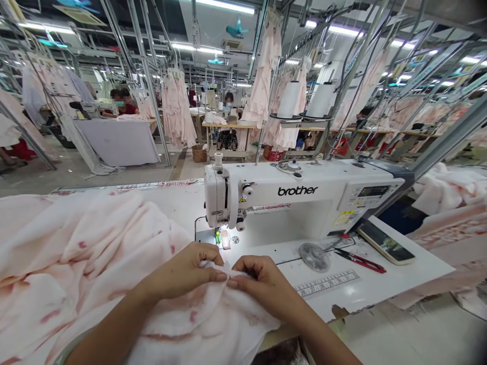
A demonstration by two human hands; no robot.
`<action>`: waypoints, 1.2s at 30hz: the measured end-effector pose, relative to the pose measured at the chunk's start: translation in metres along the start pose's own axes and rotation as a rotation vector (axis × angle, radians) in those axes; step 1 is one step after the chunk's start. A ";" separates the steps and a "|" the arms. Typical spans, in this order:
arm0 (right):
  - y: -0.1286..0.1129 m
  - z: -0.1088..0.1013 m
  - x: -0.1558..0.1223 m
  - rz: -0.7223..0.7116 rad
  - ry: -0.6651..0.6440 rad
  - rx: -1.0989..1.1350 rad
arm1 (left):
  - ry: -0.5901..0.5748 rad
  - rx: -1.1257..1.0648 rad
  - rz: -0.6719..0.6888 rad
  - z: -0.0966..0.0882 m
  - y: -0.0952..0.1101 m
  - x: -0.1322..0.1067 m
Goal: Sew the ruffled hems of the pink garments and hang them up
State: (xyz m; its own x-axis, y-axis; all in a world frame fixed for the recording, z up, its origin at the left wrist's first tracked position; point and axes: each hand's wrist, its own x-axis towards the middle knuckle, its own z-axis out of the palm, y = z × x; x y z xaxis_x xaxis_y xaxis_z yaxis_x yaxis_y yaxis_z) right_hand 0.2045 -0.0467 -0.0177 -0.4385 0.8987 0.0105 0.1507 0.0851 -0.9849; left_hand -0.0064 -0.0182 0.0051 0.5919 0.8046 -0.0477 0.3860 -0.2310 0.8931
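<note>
Head view: left hand (182, 271) and right hand (258, 279) have their fingers pinching a fold of pale pink printed fabric (95, 253) together, over the front edge of the bench (274, 251), right before the brother sewing machine (297, 197). The fabric's bulk lies heaped left, leaving the pinched fold free to position.

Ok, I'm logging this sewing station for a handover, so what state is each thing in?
Left hand: pinching the fabric
Right hand: pinching the same fabric
Pink-printed fabric: bunched in folds
Brother sewing machine: work light on
Red-handled scissors: closed, lying flat
Phone: lying flat, screen up
</note>
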 end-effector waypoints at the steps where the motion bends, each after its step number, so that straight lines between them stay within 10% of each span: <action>1: 0.000 0.000 0.000 -0.003 0.011 0.003 | 0.006 0.012 0.003 0.000 -0.001 0.000; 17: -0.002 0.009 -0.006 -0.144 0.201 -0.303 | -0.026 0.129 0.050 0.006 0.002 0.000; 32: 0.009 0.005 -0.005 0.021 0.053 0.178 | -0.073 0.006 0.034 0.006 -0.002 0.000; 36: 0.008 -0.020 0.005 -0.095 -0.114 -0.100 | -0.106 -0.033 0.000 0.004 -0.006 0.002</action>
State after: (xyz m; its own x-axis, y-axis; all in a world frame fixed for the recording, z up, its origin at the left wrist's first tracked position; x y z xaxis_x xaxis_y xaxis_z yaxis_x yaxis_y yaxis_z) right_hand 0.2208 -0.0332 -0.0219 -0.5515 0.8306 0.0778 0.1885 0.2149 -0.9583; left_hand -0.0047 -0.0171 -0.0018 0.6640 0.7420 -0.0927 0.3633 -0.2118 0.9073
